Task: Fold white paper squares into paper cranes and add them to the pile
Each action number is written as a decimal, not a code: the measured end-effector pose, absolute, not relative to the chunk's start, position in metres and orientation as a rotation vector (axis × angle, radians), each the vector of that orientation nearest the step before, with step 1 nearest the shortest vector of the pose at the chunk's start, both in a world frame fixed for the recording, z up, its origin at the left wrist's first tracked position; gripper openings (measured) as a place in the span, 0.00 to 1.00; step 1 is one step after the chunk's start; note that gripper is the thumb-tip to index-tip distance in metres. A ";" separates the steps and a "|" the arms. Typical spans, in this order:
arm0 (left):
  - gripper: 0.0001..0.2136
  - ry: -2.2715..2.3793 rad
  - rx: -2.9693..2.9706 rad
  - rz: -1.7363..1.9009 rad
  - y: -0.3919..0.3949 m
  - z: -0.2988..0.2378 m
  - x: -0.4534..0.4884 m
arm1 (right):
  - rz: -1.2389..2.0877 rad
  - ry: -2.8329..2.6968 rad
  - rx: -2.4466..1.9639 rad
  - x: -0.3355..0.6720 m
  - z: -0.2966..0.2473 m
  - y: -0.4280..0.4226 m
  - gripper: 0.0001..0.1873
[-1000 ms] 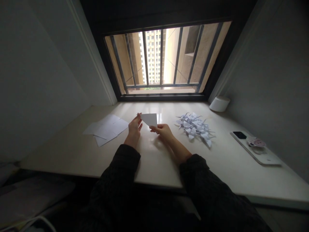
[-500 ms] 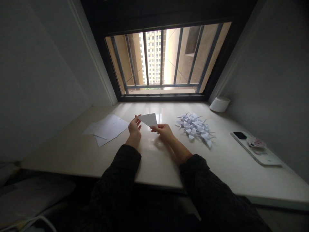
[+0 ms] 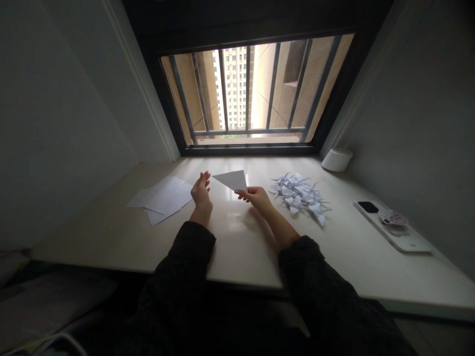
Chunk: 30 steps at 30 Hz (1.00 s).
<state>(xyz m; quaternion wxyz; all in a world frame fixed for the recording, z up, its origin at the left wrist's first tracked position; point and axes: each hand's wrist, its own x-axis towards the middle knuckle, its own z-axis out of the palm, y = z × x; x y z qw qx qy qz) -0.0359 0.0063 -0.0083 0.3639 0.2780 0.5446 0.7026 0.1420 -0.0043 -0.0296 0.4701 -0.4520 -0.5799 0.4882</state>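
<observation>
Currently the folded paper [image 3: 232,180] is up above the middle of the pale sill [image 3: 241,252], its lower right corner pinched by the right hand [image 3: 258,199], while the left hand [image 3: 202,194], fingers loosely curled, sits just beside the pointed end, though whether its fingertips meet I cannot tell. Farther out lie loose sheets [image 3: 166,197] to the left, and a heap of folded paper shapes [image 3: 299,190] and a phone [image 3: 408,241] to the right. Compared with half a second ago, the left fingers are off the paper's tip, and the paper is slightly farther right.
</observation>
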 end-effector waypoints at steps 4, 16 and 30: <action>0.15 1.388 1.105 1.929 0.002 -0.008 -0.023 | 1.111 -1.383 -1.130 0.148 -0.032 0.003 0.19; 0.20 1.735 2.101 1.582 -0.017 -0.009 -0.002 | 0.627 -1.630 -1.296 0.153 -0.028 0.000 0.13; 0.09 1.750 2.182 1.746 -0.016 -0.006 -0.004 | 0.538 -1.723 -1.326 0.152 -0.027 -0.001 0.12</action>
